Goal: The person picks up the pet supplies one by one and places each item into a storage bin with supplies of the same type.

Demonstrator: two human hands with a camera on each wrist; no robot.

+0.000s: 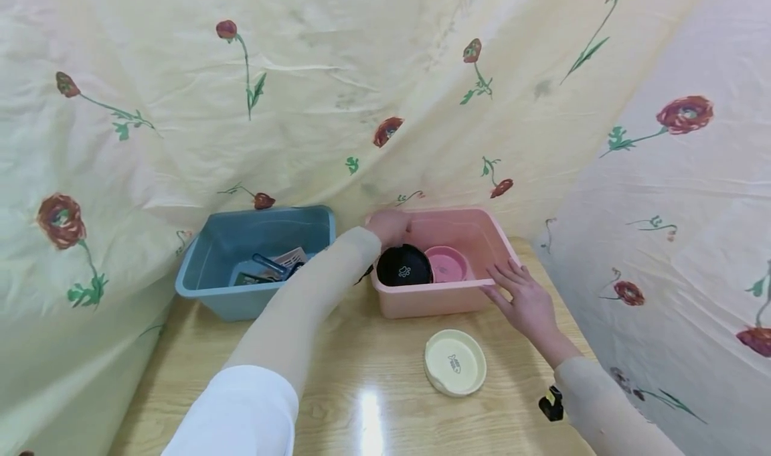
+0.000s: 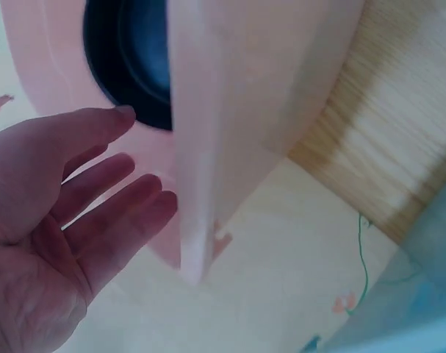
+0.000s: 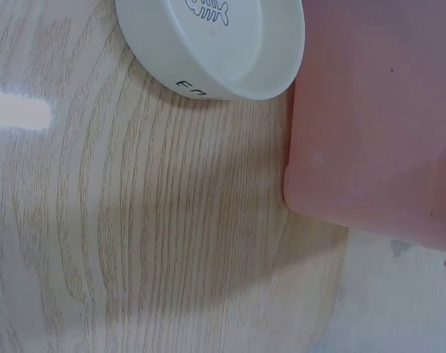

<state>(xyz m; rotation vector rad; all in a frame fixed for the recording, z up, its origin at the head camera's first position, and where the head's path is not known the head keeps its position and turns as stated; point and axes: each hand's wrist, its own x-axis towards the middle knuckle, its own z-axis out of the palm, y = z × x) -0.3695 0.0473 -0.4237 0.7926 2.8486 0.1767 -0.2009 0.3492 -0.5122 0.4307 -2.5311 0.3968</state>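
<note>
My left hand (image 1: 388, 225) reaches over the far left part of a pink bin (image 1: 434, 300). Its fingers are loosely bent with nothing between them, and in the left wrist view the thumb tip lies right at the rim of a black bowl (image 2: 105, 66). That bowl, marked with a paw print, leans inside the bin beside a pink bowl (image 1: 447, 263). With fingers spread, my right hand (image 1: 530, 302) rests on the bin's front right corner. A cream bowl (image 1: 454, 362) with a fishbone drawing stands on the table before the bin.
To the left, a blue bin (image 1: 241, 295) holds a dark blue-handled tool (image 1: 268, 264) and other small items. Floral cloth (image 1: 337, 94) hangs behind and at both sides of the wooden table (image 1: 361, 375). A small black-and-yellow object (image 1: 551, 404) appears beside the right forearm.
</note>
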